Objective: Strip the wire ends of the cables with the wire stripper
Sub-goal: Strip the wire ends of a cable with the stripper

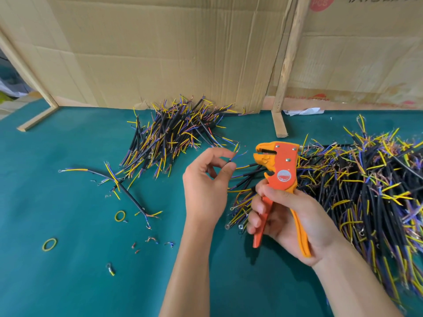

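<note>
My right hand [288,220] grips the handles of an orange and yellow wire stripper [280,165], held upright with its jaws pointing left. My left hand [206,181] pinches a short black cable [231,159] between thumb and fingertips; its thin coloured wire ends stick up and right, a short gap from the stripper's jaws. A heap of black cables with yellow and blue wire ends [174,131] lies behind the hands. A larger heap of similar cables [366,186] spreads over the right side of the table.
The table has a teal cloth [68,282]. Two loose cables [128,193], two yellow rubber bands [49,244], a ring terminal [109,268] and bits of stripped insulation [151,240] lie at the left. Cardboard sheets [160,53] on wooden posts [286,65] wall off the back.
</note>
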